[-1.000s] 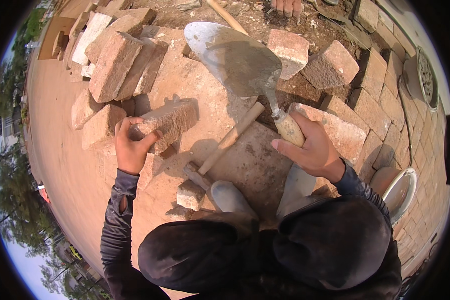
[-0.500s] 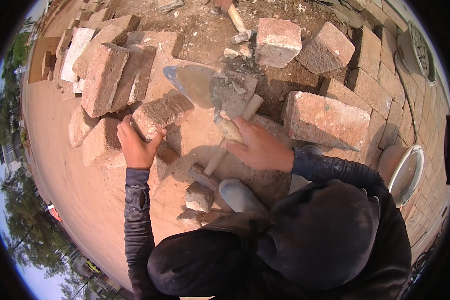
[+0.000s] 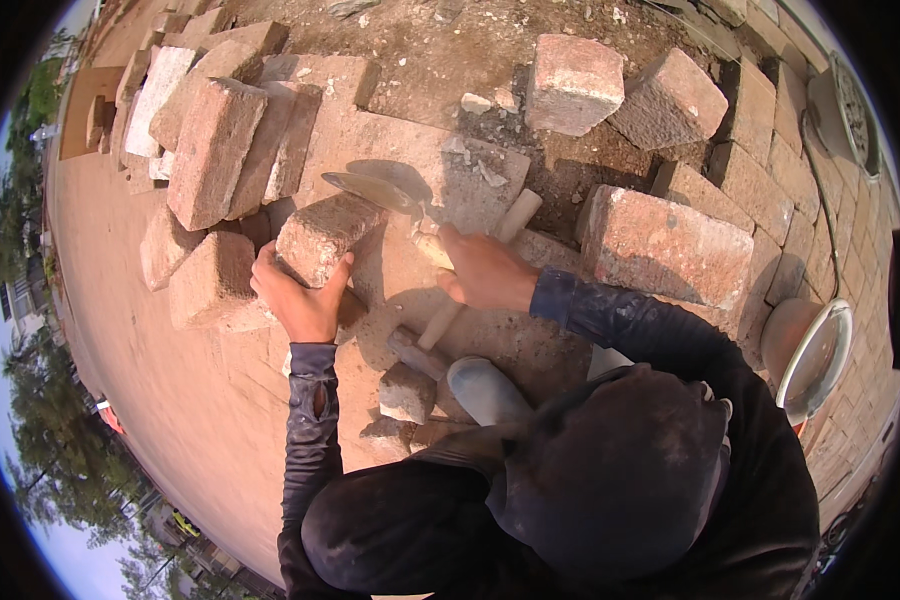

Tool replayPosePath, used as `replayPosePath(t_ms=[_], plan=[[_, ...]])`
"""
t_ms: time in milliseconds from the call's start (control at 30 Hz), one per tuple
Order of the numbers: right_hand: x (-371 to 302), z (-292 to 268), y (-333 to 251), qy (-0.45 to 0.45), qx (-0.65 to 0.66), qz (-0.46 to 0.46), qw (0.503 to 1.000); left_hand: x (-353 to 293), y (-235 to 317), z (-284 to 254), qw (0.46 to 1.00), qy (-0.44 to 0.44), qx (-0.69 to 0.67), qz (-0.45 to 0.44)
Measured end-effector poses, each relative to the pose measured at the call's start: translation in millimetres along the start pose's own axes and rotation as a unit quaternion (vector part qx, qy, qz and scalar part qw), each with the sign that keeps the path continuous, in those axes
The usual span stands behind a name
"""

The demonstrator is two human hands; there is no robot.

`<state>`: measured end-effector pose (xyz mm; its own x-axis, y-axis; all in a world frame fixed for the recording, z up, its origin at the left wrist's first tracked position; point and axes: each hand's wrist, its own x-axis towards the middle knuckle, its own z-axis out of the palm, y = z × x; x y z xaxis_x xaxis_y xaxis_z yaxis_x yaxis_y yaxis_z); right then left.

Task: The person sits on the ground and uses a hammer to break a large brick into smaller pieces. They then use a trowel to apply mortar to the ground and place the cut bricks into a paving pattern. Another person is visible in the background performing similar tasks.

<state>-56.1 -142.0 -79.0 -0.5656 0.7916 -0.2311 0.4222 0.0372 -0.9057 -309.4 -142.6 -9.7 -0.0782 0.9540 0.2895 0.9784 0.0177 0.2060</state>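
i'm holding a brick (image 3: 320, 238) in my left hand (image 3: 300, 305), grip wrapped around its near end, tilted up off the paving beside the stack (image 3: 215, 150). it's looking heavy, stiff and rough, best held from beneath. my right hand (image 3: 485, 272) is gripping a trowel (image 3: 375, 190), blade touching the brick's top. a hammer (image 3: 460, 285) is lying under that hand. open sand is lying behind; another block (image 3: 665, 245) is crowding the right.

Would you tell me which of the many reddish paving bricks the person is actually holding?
The reddish paving brick gripped by the left hand, beside the trowel blade; the others lie untouched.
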Motion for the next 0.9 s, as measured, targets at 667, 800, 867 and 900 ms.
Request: replayPosePath(t_ms=[667, 800, 867, 900], plan=[[-10.0, -26.4, -7.3, 0.015, -0.023, 0.022, 0.999, 15.4, -0.5, -9.7, 0.999, -0.033, 0.012, 0.02], [-35.2, -27.1, -15.3, 0.048, 0.044, 0.031, 0.997, 51.9, 9.4, -19.5, 0.985, -0.087, 0.08, -0.123], [-44.9, -28.4, -14.3, 0.06, 0.057, 0.028, 0.996, 80.7, 21.2, -31.2, 0.96, -0.174, 0.081, -0.203], [-48.8, -29.3, -13.1, 0.06, 0.045, 0.033, 0.997, 91.7, 5.3, -30.6, 0.958, -0.196, 0.058, -0.202]])
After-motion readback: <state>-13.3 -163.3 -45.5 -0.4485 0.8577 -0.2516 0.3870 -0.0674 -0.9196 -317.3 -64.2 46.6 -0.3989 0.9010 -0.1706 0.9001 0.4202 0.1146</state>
